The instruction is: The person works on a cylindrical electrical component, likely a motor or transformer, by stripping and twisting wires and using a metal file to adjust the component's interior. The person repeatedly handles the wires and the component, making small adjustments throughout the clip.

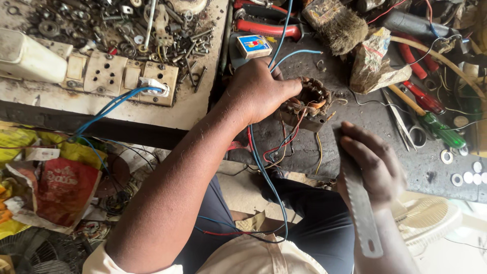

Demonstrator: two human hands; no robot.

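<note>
While left hand [258, 91] grips one stator [307, 104], right hand [373, 162] holds one blade [357, 200].

Motor stator [306, 105] on counter [365, 122], mid-frame.
Socket strip [122, 76] left of it, brush [332, 20] behind, screwdriver [436, 127] right, washers [469, 175] further right.

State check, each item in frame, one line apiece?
Left hand: gripping the small wound motor stator, which sits on the dark bench.
Right hand: holding a flat grey metal blade.
White plug: seated in the beige socket strip.
Green-handled screwdriver: lying loose.
</note>
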